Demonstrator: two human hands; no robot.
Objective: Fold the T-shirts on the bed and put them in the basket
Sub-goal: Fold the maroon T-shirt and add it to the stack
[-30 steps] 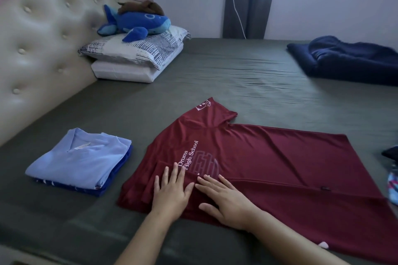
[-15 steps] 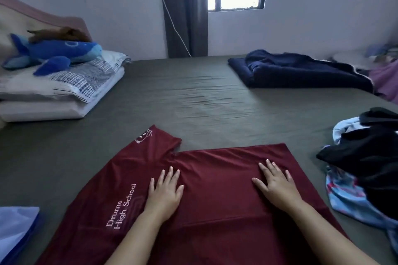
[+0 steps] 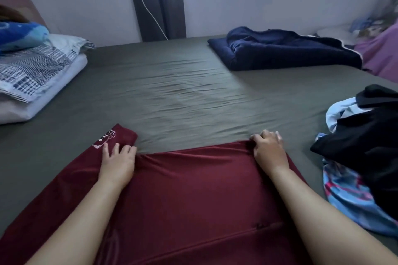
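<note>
A maroon T-shirt (image 3: 189,189) lies spread on the grey-green bed sheet (image 3: 183,92) in front of me, one sleeve with a white emblem pointing away at the left. My left hand (image 3: 117,161) grips the cloth at the base of that sleeve, where the fabric bunches. My right hand (image 3: 269,148) has its fingers curled over the far edge of the shirt at the right corner. No basket is in view.
A pile of unfolded clothes, black and light blue (image 3: 361,153), lies at the right. A dark navy blanket (image 3: 284,49) sits far right. Pillows (image 3: 36,79) with a blue plush toy (image 3: 19,34) are stacked at the left.
Both hands slid away from me across the shirt to its far edge and went from flat to gripping the fabric. My view panned right and moved closer; the folded blue shirts left the frame.
</note>
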